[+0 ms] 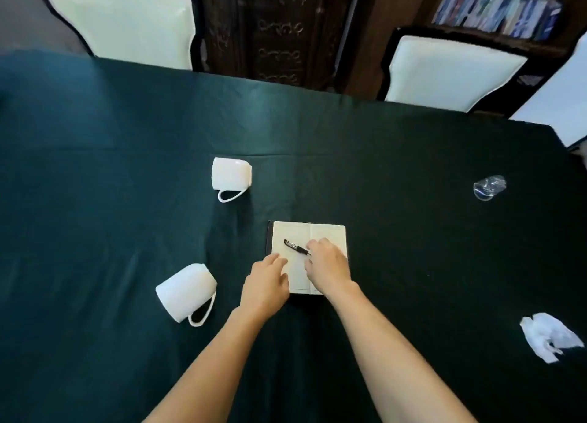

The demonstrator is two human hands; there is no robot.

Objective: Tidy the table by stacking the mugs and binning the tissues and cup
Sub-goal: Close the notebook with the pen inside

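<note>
Two white mugs lie on their sides on the dark green tablecloth [127, 168]: one mug [231, 175] at the centre, the other mug [185, 290] nearer me on the left. A clear plastic cup [489, 186] lies tipped over at the far right. A crumpled white tissue [548, 335] sits at the right edge. My left hand [266, 282] rests on the left page of an open notebook [295, 263], fingers apart. My right hand [327, 265] pinches the end of a black pen [295, 248] lying on the notebook.
Two white-cushioned chairs stand at the table's far side, one chair [127, 19] at the left and another chair [451, 70] at the right. A bookshelf [495, 9] and a dark carved cabinet [279, 31] stand behind them.
</note>
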